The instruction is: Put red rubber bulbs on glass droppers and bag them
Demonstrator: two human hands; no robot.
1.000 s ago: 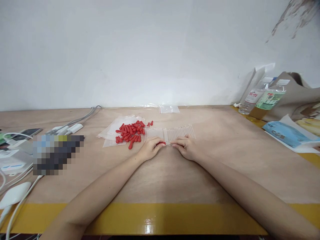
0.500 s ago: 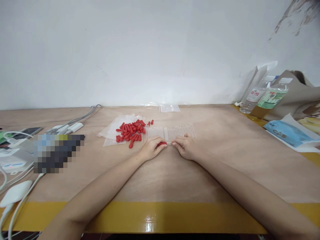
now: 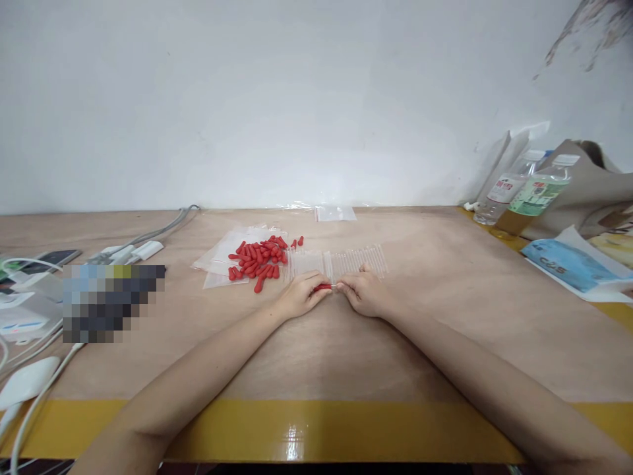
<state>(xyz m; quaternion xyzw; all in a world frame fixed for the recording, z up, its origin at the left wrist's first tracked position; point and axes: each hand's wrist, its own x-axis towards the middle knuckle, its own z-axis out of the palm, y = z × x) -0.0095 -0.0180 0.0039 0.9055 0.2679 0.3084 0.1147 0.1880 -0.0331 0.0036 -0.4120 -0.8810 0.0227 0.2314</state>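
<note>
My left hand is closed round a red rubber dropper bulb, part of which shows between the fingers and thumb. Close by on the right, my right hand pinches a thin clear dropper tube. The tube's end meets the bulb's end, though how far it sits inside I cannot tell. Just beyond both hands lies a row of clear tubes. A heap of red rubber bulbs rests on clear plastic bags to the left.
Cables and white chargers crowd the table's left side, beside a blurred-out item. At the right stand two bottles and a blue tissue pack. A small clear bag lies near the wall.
The hands have come slightly closer together, and less of the clear tube shows between them. More of the red bulb shows at the left fingertips.
</note>
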